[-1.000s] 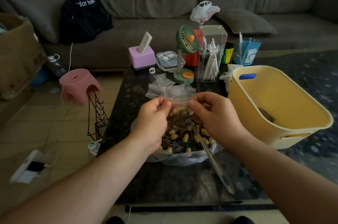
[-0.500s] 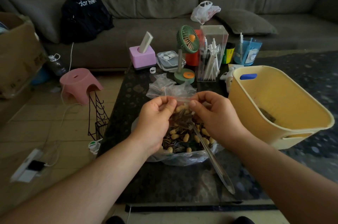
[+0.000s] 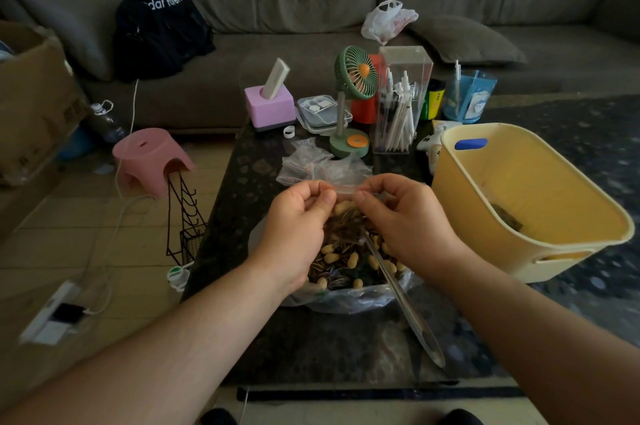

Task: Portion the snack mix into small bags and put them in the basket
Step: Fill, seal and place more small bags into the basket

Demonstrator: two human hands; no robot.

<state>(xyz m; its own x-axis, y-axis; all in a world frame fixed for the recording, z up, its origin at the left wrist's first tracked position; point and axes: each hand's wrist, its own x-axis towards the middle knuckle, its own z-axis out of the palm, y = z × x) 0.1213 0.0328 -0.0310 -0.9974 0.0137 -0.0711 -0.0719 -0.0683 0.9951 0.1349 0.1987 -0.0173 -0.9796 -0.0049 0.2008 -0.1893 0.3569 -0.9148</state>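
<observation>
A small clear zip bag (image 3: pixel 344 213) filled with peanuts and sunflower seeds hangs between my hands above the snack mix. My left hand (image 3: pixel 298 220) pinches the left end of its zip strip, and my right hand (image 3: pixel 403 216) pinches the right end. Below it lies the big open plastic bag of snack mix (image 3: pixel 349 268) with a metal spoon (image 3: pixel 405 303) resting in it, handle toward me. The yellow basket (image 3: pixel 554 265) stands to the right, with one dark filled bag (image 3: pixel 505 218) inside. A pile of empty small bags (image 3: pixel 311 164) lies just beyond my hands.
The back of the dark table (image 3: pixel 311 348) is crowded: a pink tissue box (image 3: pixel 268 109), a green desk fan (image 3: pixel 353 98), a clear pen holder (image 3: pixel 398 105), a blue cup (image 3: pixel 469 97). A pink stool (image 3: pixel 149 157) and a wire rack (image 3: pixel 185 216) stand on the floor at left.
Both hands have lifted the small bag slightly and drawn its zip strip out straight between them. Nothing else has moved.
</observation>
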